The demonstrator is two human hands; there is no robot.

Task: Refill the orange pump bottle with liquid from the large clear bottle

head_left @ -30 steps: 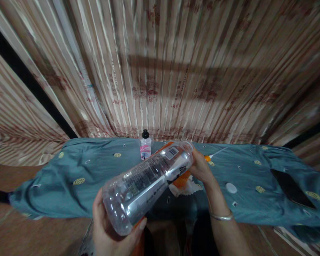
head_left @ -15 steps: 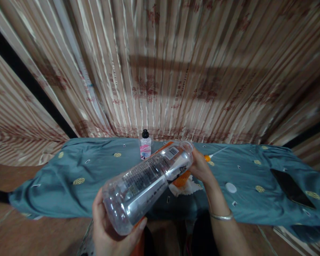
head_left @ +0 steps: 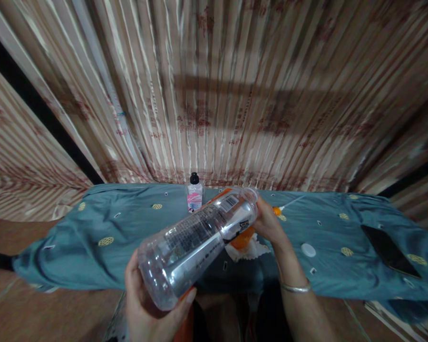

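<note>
A large clear plastic bottle [head_left: 196, 242] lies tilted between my hands, base toward me and neck pointing away to the right. My left hand [head_left: 146, 308] cups the base from below. My right hand [head_left: 269, 223] grips the neck end and wears a silver bangle on its wrist. Just under the bottle's neck, an orange item [head_left: 243, 240] rests on a white crumpled paper [head_left: 251, 251] on the teal cloth. The bottle has no cap on it that I can see.
A table covered with a teal patterned cloth [head_left: 92, 237] stands against striped curtains. On it are a small bottle with a black cap and pink label [head_left: 194, 194], a white round cap [head_left: 308, 250], a thin white stick [head_left: 290, 203] and a dark phone [head_left: 387, 251] at the right.
The bottle's base and my left hand have risen very slightly. Otherwise nothing has visibly moved.
</note>
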